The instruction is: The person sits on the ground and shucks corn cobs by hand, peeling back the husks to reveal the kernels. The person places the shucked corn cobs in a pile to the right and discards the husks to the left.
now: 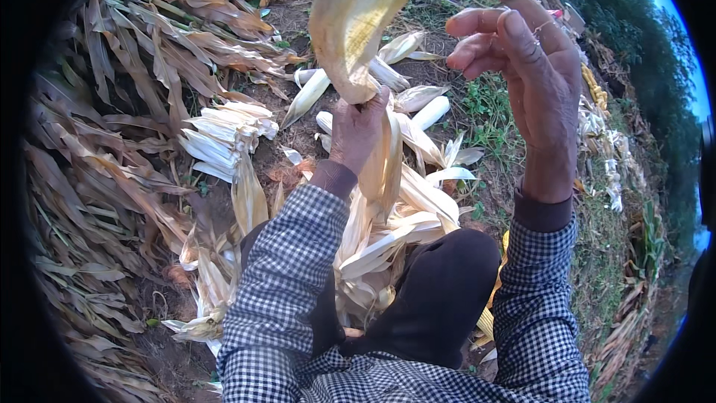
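My left hand (361,129) is closed around the base of dry corn husk (358,28), whose broad leaves rise up and out past the top edge; other pale leaves hang below the fist. Whether a cob is inside does not show. Raised at the upper right, my right hand (520,61) has its fingers curled loosely apart, with nothing between them but a few fine strands on the skin. Beneath both hands, a heap of loose husks (425,196) spreads between my knees. Several ears in pale husk (430,113) lie on the soil beyond it.
Dry corn stalks (112,179) are piled along the left. A bundle of white husks (224,137) lies left of my left hand. Yellow husked cobs (486,322) show beside my right knee, others (594,87) farther off at the right. Green weeds (489,117) grow near the heap.
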`<state>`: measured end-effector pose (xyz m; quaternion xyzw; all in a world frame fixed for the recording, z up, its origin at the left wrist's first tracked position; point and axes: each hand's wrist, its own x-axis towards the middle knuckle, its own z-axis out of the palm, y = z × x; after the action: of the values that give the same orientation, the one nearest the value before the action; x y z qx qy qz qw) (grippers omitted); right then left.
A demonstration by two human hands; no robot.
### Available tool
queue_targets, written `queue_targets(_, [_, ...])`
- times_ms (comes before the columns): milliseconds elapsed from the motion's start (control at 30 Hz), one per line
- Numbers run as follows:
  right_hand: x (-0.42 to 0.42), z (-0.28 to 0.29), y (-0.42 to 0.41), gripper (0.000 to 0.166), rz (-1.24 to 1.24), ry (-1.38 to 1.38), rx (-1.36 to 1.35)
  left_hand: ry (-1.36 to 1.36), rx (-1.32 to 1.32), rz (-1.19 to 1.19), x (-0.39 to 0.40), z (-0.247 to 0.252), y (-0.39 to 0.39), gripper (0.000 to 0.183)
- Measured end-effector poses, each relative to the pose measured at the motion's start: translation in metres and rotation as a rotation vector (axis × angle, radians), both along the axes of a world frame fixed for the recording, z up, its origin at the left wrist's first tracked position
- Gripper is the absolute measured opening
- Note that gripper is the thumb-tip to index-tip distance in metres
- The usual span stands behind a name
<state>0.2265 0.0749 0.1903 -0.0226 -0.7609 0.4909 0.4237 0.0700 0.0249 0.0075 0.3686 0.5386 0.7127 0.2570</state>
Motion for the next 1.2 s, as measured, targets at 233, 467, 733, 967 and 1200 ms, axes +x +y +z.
queue_targets(233, [0.031, -0.133, 0.052, 0.042, -0.228, -0.575, -0.226, -0.63, 0.413, 0.465, -0.095, 0.03, -0.049, 0.031])
queue_targets(467, [0.04, -0.262, 0.073, 0.05, -0.015, -0.975, -0.155, -0.419, 0.32, 1.009, -0.196, 0.0, -0.28, 0.044])
queue_targets(733, [0.013, -0.383, -0.004, 0.083, 0.468, -1.043, 0.277, -0.249, -0.99, 0.954, -0.11, -0.136, -0.584, 0.063])
queue_targets(967, [-0.012, -0.438, -0.021, 0.079, 0.435, -1.118, 0.542, -0.021, -1.233, 0.92, -0.092, -0.143, -0.562, 0.073])
queue_targets(1200, [-0.026, -0.425, -0.009, 0.057, 0.292, -1.047, 0.547, 0.081, -0.74, 0.75, -0.134, -0.049, -0.325, 0.044])
